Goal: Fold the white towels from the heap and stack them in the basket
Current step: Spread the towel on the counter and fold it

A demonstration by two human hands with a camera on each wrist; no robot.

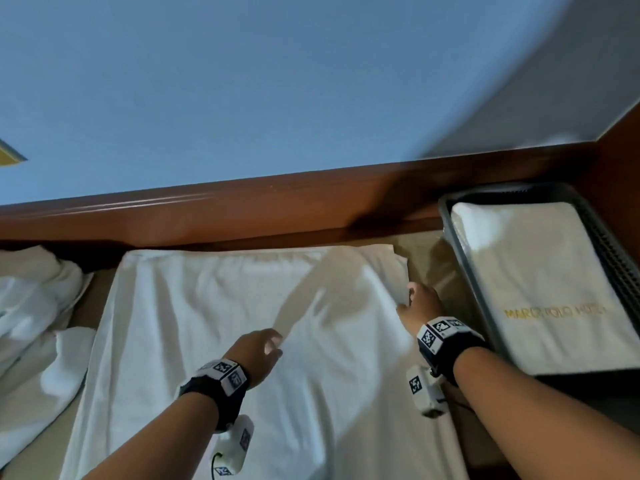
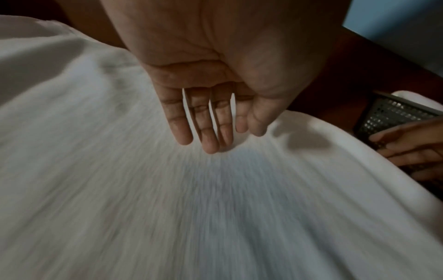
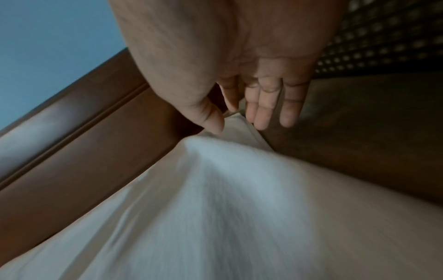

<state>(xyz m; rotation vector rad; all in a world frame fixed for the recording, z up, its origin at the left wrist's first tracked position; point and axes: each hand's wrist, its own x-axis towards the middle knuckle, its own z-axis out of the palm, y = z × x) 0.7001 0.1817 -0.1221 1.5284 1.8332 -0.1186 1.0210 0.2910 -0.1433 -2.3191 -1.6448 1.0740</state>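
My left hand (image 1: 260,344) lies with its fingers (image 2: 182,121) straight and slightly spread, the tips touching the middle of the white towel (image 1: 214,323) spread flat on the surface (image 1: 424,251) in front of me; its grip is apart and holds nothing. My right hand (image 1: 419,303) is at the towel's far right edge, thumb and forefinger pinching the hem (image 3: 236,123), the other fingers straight beside it, so that grip is clamped on the towel. To my right, just beside that hand, stands the dark perforated basket (image 1: 460,251) with a folded towel (image 1: 540,289) inside, gold lettering on top. The heap (image 1: 31,306) of crumpled white towels lies at my left. A brown wooden ledge (image 1: 242,206) runs behind, under a blue wall (image 1: 277,81).
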